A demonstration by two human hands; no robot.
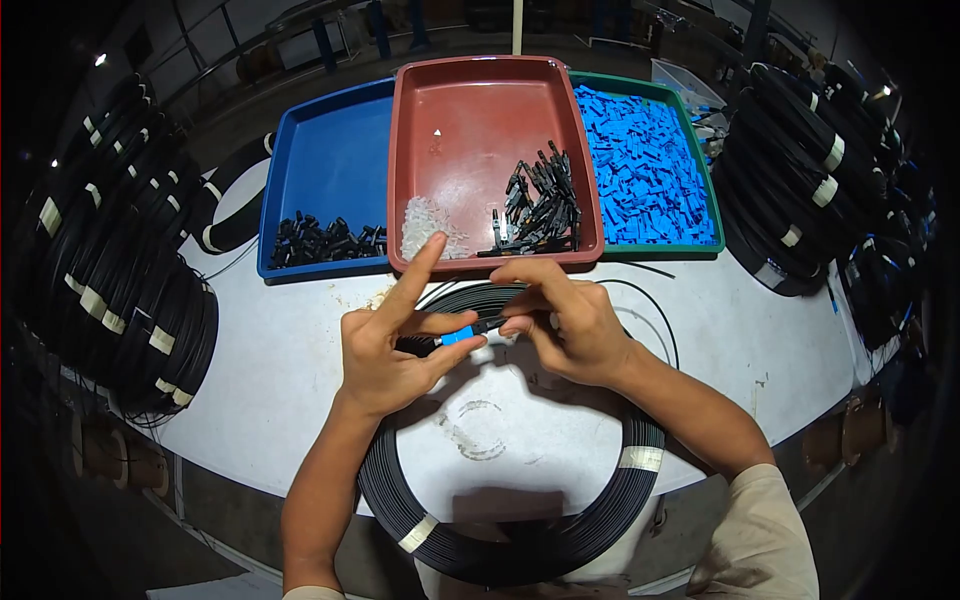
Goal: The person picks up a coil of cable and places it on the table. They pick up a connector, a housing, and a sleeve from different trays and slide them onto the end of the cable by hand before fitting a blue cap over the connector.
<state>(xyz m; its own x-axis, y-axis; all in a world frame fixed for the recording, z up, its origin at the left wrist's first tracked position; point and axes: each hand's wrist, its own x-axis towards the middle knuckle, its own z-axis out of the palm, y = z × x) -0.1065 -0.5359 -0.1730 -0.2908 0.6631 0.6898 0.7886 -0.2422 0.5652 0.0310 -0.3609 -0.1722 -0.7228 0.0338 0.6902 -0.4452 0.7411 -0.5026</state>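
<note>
My left hand (392, 345) pinches a small blue connector piece (459, 335) on the end of a black cable, with the index finger pointing up. My right hand (562, 318) grips the black part (490, 325) at the other side of the same piece, fingertips touching it. Both hands hover over a large coil of black cable (520, 540) bound with white tape, lying on the white table (280, 360).
Behind the hands stand three trays: a blue tray (330, 150) with black parts, a red tray (470, 110) with black connectors and clear pieces, a green tray (700, 180) full of blue pieces. Stacked cable coils flank the left (120, 270) and right (810, 170).
</note>
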